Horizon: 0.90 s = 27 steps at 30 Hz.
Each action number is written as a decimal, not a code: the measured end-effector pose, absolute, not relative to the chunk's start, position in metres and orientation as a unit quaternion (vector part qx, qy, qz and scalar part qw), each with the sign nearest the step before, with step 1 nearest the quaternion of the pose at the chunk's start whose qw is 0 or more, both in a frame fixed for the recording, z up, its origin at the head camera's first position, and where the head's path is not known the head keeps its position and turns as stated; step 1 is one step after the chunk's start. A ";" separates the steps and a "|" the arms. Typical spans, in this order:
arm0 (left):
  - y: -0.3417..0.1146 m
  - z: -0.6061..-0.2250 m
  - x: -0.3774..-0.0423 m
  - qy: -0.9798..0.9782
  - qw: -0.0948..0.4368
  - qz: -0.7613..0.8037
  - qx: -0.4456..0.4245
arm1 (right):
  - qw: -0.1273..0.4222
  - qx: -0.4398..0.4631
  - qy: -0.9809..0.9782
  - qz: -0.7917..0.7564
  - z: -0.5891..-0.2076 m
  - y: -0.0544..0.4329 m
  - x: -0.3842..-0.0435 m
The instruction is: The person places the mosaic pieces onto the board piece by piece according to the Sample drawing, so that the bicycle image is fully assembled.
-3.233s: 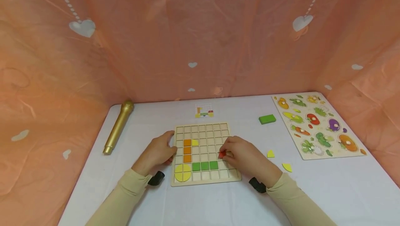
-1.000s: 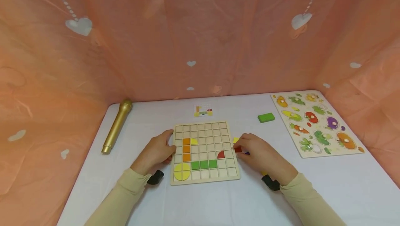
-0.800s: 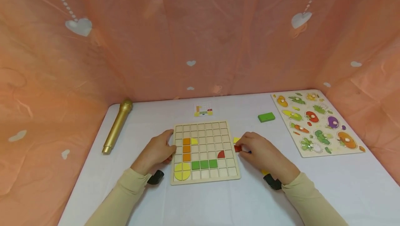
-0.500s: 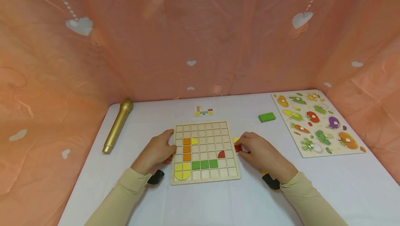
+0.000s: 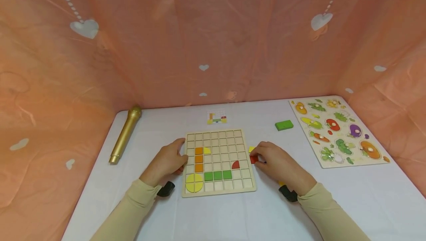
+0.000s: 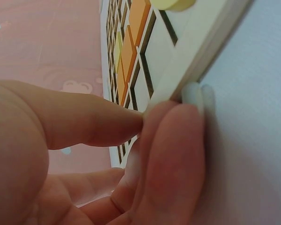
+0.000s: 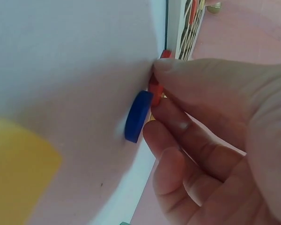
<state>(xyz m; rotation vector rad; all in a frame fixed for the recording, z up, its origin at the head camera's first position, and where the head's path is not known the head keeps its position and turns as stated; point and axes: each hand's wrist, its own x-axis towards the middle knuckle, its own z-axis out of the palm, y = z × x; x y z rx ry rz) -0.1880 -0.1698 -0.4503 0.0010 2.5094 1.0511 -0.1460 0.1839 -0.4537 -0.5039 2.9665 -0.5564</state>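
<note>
My left hand holds the left edge of a wooden grid board; in the left wrist view the thumb meets a curled finger at its rim. Set in the board are orange squares, a green row, a yellow circle of quarters, a yellow quarter and a red quarter. Just off the right edge, my right hand pinches a red tile between thumb and finger. A blue piece stands close by these fingertips. Part of the red tile is hidden.
Yellow pieces lie around the right hand, one partly under the wrist. Behind the board is a small pattern card. A green block and a vegetable puzzle lie at right, a gold microphone at left.
The red quarter, in my right hand over the board 3.2 s ago, now lies in the grid. That hand has moved right to another red tile, barely shifting in the last second. Left hand unchanged.
</note>
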 end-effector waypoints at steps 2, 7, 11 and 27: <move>-0.170 -0.450 -0.188 0.900 0.210 0.382 0.000 | 0.041 -0.167 0.968 -0.182 -0.453 0.184 -0.146; -0.171 -0.451 -0.188 0.900 0.207 0.383 0.004 | 0.044 -0.167 0.968 -0.180 -0.452 0.183 -0.145; -0.171 -0.451 -0.189 0.902 0.206 0.379 0.005 | 0.044 -0.164 0.969 -0.177 -0.451 0.183 -0.145; -0.170 -0.450 -0.187 0.904 0.206 0.375 0.001 | 0.021 -0.192 0.963 -0.188 -0.444 0.176 -0.142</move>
